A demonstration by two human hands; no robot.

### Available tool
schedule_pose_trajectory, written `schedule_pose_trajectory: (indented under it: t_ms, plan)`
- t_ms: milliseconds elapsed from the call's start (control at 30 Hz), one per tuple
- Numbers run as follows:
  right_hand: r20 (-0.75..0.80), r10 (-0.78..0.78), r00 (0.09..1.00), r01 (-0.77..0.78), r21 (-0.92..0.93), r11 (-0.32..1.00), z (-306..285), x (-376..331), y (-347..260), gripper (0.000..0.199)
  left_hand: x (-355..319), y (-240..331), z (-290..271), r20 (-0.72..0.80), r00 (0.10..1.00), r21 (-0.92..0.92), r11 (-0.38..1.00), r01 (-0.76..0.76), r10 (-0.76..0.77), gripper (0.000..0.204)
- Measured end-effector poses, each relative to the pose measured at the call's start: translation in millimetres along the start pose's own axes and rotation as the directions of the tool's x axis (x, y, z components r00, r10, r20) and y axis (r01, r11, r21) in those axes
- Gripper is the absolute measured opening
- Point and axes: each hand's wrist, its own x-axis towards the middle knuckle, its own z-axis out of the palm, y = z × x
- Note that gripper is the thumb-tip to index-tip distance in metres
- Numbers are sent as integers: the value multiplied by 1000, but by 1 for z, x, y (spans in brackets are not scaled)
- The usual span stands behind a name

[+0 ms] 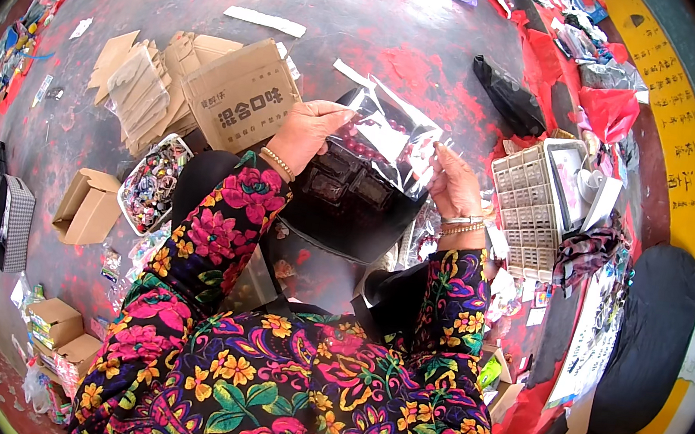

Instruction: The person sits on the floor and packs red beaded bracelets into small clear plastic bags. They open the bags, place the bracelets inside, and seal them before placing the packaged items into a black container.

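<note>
A clear, shiny plastic bag with what look like dark red beads inside is stretched between my hands. My left hand pinches its left edge between thumb and fingers. At its right edge my right hand grips the film with closed fingers. Just below the bag is a dark, glossy black surface, perhaps a container, with dark block-like shapes on or in it. Glare on the film hides part of the contents.
To the left lie flattened cardboard boxes, a white basket of small colourful items and an open carton. A cream plastic crate stands at right, near a black bag and a black cushion-like pad.
</note>
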Motion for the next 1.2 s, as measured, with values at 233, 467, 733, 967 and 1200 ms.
schedule_pose_trajectory:
  t_ms: [233,467,733,967,1200]
  plan:
    - [117,172,978,-184,98,978,16,1,9,32,11,-11,-7,2,949,242,920,-308,317,19]
    - [145,10,989,-41,213,976,-3,9,24,28,3,8,-3,55,994,-438,892,109,-94,36]
    - [115,-99,988,56,329,943,38,12,34,33,7,-8,-2,172,985,-577,810,103,-2,29]
    - [111,-85,990,58,228,972,28,8,24,37,6,1,-3,21,1000,-543,840,3,10,27]
    - [100,22,995,-11,-115,993,26,3,6,32,4,0,0,55,998,-202,979,-12,23,29]
